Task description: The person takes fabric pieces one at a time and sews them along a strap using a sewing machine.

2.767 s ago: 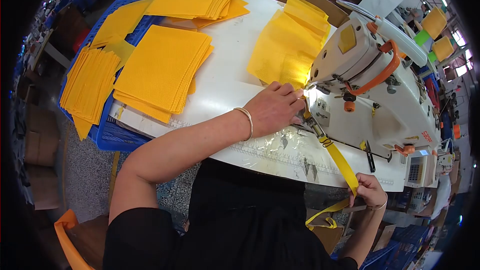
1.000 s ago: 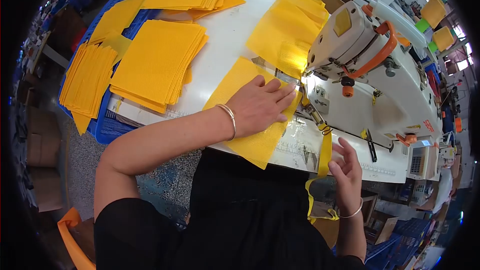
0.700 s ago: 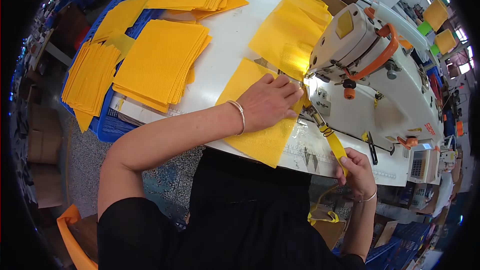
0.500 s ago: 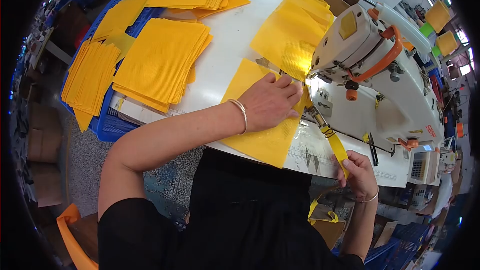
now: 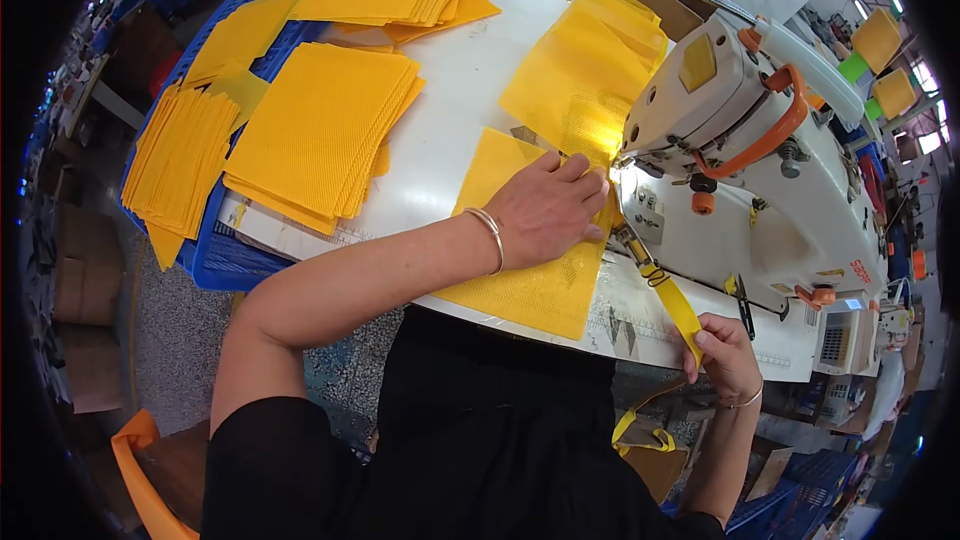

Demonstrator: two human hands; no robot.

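Note:
My left hand (image 5: 550, 210) lies on a yellow mesh fabric panel (image 5: 535, 295), its bent fingers pressed on the panel's right edge close to the needle area of a white sewing machine (image 5: 790, 160). A metal binding guide (image 5: 634, 243) sits just right of those fingers. Yellow tape (image 5: 680, 310) runs down from the guide into my right hand (image 5: 730, 352), which pinches it at the table's front edge. Another yellow panel (image 5: 565, 60) lies behind the needle, under the machine's bright light.
Stacked yellow panels (image 5: 320, 120) lie on the left of the white table (image 5: 450, 80), with more panels (image 5: 180, 160) on a blue crate (image 5: 215, 258). Black-handled snips (image 5: 745, 306) rest at the right. Orange thread cones (image 5: 877, 35) stand behind the machine.
The panel under my left hand has shifted slightly, along with the hand. My right hand has moved a little to the right and down, still pinching the tape.

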